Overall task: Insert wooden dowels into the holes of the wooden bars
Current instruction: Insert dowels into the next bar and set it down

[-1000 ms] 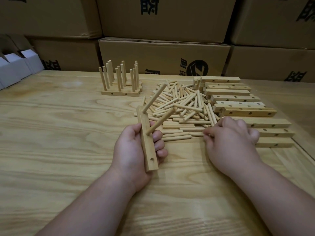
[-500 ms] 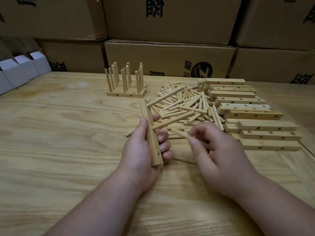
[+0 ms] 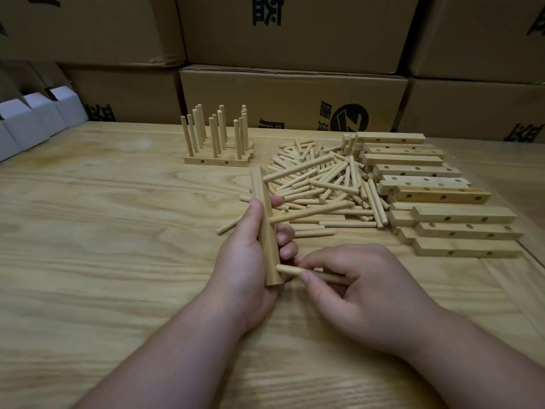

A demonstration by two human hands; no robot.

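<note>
My left hand (image 3: 246, 261) grips a wooden bar (image 3: 263, 214) held on end over the table, its holed face turned right. Two dowels stick out of that face to the right: an upper one (image 3: 298, 169) and a middle one (image 3: 312, 212). My right hand (image 3: 365, 293) pinches a third dowel (image 3: 290, 270) whose left tip touches the bar near its lower end. A loose pile of dowels (image 3: 330, 184) lies behind my hands. Bare bars with holes (image 3: 427, 184) are stacked at the right.
Finished bars with upright dowels (image 3: 218, 143) stand at the back centre-left of the wooden table (image 3: 103, 231). Cardboard boxes (image 3: 295, 93) wall off the far edge. White cartons (image 3: 35, 116) sit at the far left. One stray dowel (image 3: 228, 227) lies left of the pile.
My right hand picked a dowel from the pile, brought it toward me and set its tip against the bar's lower end. My left hand turned the bar so its holed face points right.
</note>
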